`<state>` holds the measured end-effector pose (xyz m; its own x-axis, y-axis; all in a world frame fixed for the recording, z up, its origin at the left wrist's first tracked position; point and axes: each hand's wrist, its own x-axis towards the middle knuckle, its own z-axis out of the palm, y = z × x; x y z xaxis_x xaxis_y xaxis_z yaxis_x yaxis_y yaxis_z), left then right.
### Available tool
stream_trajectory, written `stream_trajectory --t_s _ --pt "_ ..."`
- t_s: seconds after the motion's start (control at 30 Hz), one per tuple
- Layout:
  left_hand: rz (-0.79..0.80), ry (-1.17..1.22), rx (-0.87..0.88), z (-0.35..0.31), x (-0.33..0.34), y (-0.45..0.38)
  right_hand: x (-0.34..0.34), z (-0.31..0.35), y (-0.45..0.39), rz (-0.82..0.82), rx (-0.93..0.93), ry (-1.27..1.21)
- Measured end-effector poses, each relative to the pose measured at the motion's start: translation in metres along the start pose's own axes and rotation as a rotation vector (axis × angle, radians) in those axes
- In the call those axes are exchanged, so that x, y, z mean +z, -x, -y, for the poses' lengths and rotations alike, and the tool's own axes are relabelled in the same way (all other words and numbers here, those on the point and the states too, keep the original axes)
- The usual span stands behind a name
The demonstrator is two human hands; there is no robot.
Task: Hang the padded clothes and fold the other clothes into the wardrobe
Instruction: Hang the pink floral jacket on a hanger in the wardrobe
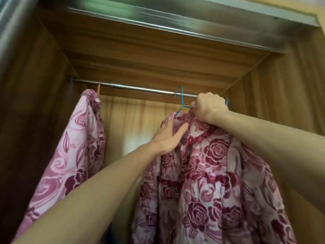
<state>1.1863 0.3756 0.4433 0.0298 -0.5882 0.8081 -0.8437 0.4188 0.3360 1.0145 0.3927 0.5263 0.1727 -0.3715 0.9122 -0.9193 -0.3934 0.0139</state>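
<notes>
Rose-printed padded cloth fills the lower right of the head view: a padded garment (207, 182) in white and deep red roses, raised up inside the wooden wardrobe (284, 95) just under the metal rail (140, 88). A blue hanger (181, 101) sits in its neck, the hook at the rail; whether the hook is fully over the rail cannot be told. The right hand (209, 107) has a tight grip, fingers curled round the bunched collar and the hanger's shoulder wire, right below the rail. The left hand (168, 136) lies against the garment's upper left side, thumb laid on the front of the cloth and the fingers behind a fold of it, so its grip looks like a loose pinch on the fabric. To the left, well apart, a second padded garment (70, 147) in paler pink with swirls and leaves hangs from the same rail on an orange hanger (98, 89), close to the wardrobe's left wall.
</notes>
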Motion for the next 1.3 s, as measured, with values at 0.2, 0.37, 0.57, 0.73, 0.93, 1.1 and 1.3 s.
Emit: stream_trajectory --t_s 0.2,0.37,0.57,0.73,0.93,1.1,1.3 --pt "0.002 -0.023 0.009 0.02 -0.013 -0.018 0.005 0.023 -0.033 -0.045 0.004 0.033" --pt "-0.017 0.014 0.001 0.041 -0.02 -0.022 0.015 0.041 -0.04 0.011 0.031 -0.014" --pt "0.038 0.09 -0.04 0.064 -0.017 0.008 0.044 0.053 -0.029 0.105 0.098 -0.032" --pt "0.012 0.046 -0.096 0.066 -0.022 0.021 0.035 0.06 -0.026 0.173 0.16 -0.174" --pt "0.01 0.005 -0.081 0.037 -0.034 0.041 0.036 0.068 -0.014 0.178 0.174 -0.286" --pt "0.045 -0.077 -0.048 -0.005 -0.03 0.068 0.004 0.048 0.008 0.354 0.03 -0.394" --pt "-0.083 -0.223 0.072 -0.031 -0.009 0.108 0.005 -0.006 0.093 0.109 -0.141 -0.526"
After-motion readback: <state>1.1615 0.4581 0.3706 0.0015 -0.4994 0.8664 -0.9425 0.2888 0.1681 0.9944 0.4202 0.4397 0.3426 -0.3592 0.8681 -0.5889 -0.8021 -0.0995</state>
